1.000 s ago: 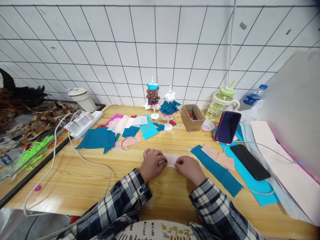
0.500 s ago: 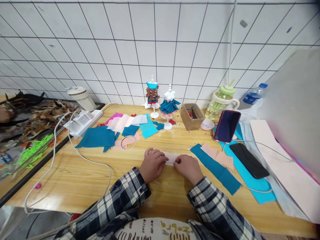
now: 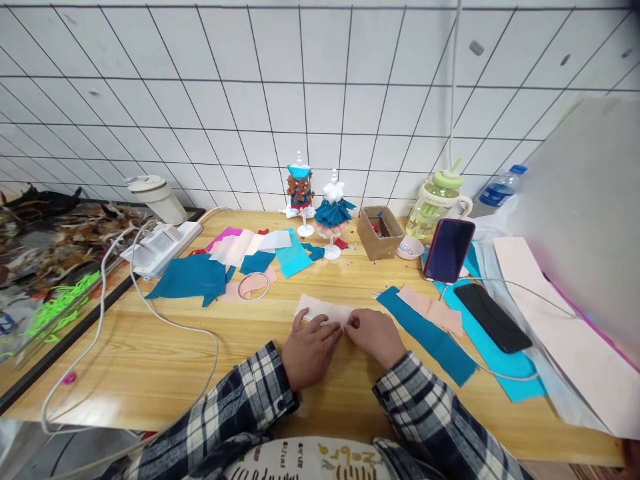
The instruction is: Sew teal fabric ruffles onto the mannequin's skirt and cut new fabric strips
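Note:
A pale pink strip point(image 3: 323, 309), thin like crepe paper, lies on the wooden table in front of me. My left hand point(image 3: 313, 350) rests on its lower edge, fingers stretched out and somewhat apart. At the strip's right end, my right hand point(image 3: 376, 337) pinches it between thumb and bent fingers. The fingertips of both hands nearly meet there, and the right fingers partly cover that end. Just right of my right hand lie a teal strip point(image 3: 430, 337) and a peach strip point(image 3: 433, 310).
Two small dress-form figures point(image 3: 333, 213) stand at the back, near a cardboard box point(image 3: 380, 233) and a pink dish point(image 3: 410, 247). Cut sheets and a ring point(image 3: 254, 273) lie left. Phones point(image 3: 493, 318), a jug point(image 3: 434, 210) and a white cable point(image 3: 175, 322) are around.
My left hand has shifted down and its fingers have stretched toward the right hand, uncovering more of the pink strip's left part. The right hand keeps its pinch. The view has moved slightly.

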The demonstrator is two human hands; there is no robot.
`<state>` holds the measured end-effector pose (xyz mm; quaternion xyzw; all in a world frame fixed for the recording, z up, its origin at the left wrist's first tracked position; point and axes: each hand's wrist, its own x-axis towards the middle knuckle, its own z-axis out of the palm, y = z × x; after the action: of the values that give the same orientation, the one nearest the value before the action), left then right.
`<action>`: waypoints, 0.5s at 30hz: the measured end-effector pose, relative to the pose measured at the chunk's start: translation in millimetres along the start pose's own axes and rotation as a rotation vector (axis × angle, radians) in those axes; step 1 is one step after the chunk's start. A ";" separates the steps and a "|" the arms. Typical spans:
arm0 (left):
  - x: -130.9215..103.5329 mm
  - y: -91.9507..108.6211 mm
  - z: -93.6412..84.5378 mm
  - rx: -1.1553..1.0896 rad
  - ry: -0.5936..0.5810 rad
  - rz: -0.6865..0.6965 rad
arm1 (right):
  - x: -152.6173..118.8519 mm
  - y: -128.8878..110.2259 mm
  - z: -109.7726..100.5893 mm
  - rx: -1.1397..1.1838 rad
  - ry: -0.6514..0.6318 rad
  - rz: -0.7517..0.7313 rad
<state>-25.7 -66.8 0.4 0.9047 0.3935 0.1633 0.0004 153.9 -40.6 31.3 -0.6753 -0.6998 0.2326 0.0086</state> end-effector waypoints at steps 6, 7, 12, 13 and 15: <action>2.7 0.4 -2.0 0.017 0.011 0.009 | -6.2 1.4 -2.6 0.022 0.020 -0.002; 2.8 0.4 -2.0 0.012 0.013 0.009 | -6.9 2.7 -3.0 0.033 0.013 0.002; 1.1 -0.9 1.2 -0.014 0.014 0.004 | -8.7 14.0 -6.2 0.079 0.012 0.048; 0.5 -1.4 2.2 -0.015 0.015 0.008 | -8.9 16.4 -7.1 0.091 0.007 0.055; -0.4 -2.3 3.9 -0.012 0.018 0.013 | -9.3 20.3 -8.7 0.119 -0.021 0.063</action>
<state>-26.4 -65.0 -3.6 0.9057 0.3867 0.1740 0.0014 176.7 -47.1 35.0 -0.6929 -0.6631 0.2811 0.0338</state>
